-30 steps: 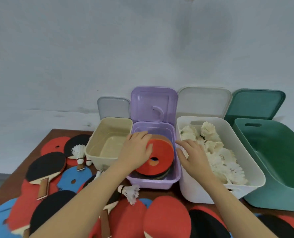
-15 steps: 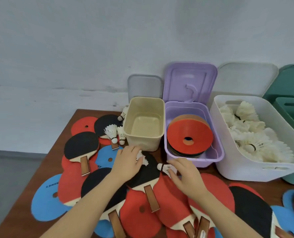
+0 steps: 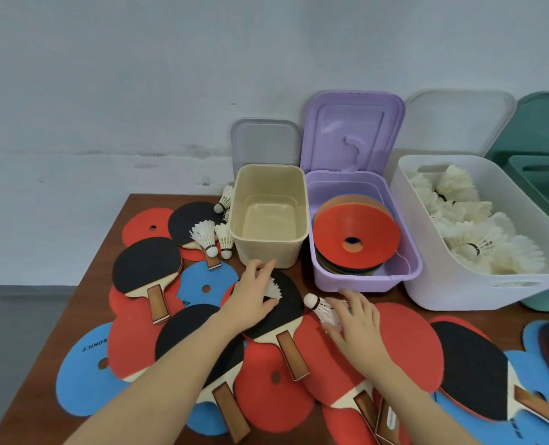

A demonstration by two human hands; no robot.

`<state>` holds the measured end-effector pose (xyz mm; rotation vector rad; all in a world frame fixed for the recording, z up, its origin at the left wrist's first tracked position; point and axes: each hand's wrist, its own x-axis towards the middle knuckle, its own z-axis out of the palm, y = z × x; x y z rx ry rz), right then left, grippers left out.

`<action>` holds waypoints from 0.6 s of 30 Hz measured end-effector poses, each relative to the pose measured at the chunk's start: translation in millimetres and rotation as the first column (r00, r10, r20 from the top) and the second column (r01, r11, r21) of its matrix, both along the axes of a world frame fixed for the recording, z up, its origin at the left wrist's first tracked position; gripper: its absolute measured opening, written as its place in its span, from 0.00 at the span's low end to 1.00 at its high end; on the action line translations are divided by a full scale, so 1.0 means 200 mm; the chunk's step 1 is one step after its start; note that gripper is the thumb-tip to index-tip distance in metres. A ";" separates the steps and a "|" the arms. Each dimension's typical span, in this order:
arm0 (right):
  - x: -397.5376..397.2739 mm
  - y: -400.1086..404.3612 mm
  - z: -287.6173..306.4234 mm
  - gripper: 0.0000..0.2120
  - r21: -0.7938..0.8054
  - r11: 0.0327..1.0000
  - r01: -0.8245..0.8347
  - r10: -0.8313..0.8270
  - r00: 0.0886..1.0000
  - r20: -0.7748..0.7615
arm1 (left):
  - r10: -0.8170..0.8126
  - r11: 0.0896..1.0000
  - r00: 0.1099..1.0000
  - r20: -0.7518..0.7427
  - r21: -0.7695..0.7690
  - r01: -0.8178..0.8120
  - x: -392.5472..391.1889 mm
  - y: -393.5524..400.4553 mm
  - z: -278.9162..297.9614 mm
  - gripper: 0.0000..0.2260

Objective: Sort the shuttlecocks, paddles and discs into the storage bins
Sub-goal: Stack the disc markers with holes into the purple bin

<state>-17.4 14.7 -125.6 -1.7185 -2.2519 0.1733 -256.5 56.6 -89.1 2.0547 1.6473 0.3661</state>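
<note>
My left hand [image 3: 254,295] grips a white shuttlecock [image 3: 274,289] lying on a black paddle [image 3: 278,308] in front of the beige bin [image 3: 270,216]. My right hand [image 3: 358,322] holds a second shuttlecock [image 3: 321,308] by its feathers, its cork pointing left, just in front of the purple bin [image 3: 363,277]. That bin holds a stack of discs with a red disc [image 3: 355,234] on top. The white bin [image 3: 459,284] is filled with shuttlecocks. Paddles and red and blue discs cover the table.
A green bin [image 3: 543,184] stands at the far right. Lids lean against the wall behind the bins. Three loose shuttlecocks [image 3: 210,237] lie left of the empty beige bin. A blue disc [image 3: 85,370] overhangs the table's left edge.
Both hands left the purple bin and came down to the table. Each has closed on a shuttlecock. The view swung left and down.
</note>
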 end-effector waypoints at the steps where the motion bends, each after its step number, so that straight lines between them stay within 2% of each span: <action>1: 0.00 0.00 0.01 0.19 -0.011 1.000 -0.014 0.013 0.999 -0.041 | 0.039 0.999 0.999 0.006 -0.016 -0.039 0.00 0.00 -0.02 0.35; 3: 0.00 0.00 0.02 0.18 -0.096 0.995 -0.037 0.028 0.995 -0.093 | 0.077 0.995 0.997 -0.032 -0.056 -0.078 0.00 0.01 -0.05 0.34; 5: -0.01 0.00 0.03 0.19 -0.104 0.994 -0.027 0.015 0.993 -0.116 | 0.079 0.992 0.996 -0.031 -0.095 -0.081 -0.01 0.01 -0.06 0.33; 11: 0.00 -0.03 0.03 0.20 -0.065 0.998 -0.013 0.003 0.988 -0.154 | 0.104 0.993 0.986 0.133 -0.070 -0.095 0.01 0.03 -0.08 0.28; 15: 0.03 -0.06 0.08 0.19 -0.015 1.000 0.004 -0.007 0.979 -0.203 | 0.183 0.983 0.944 0.273 -0.031 -0.181 0.06 0.00 -0.06 0.25; 18: 0.06 -0.05 0.17 0.18 0.095 0.995 -0.038 0.061 0.968 -0.244 | 0.205 0.967 0.909 0.363 0.068 -0.245 0.08 -0.05 -0.01 0.24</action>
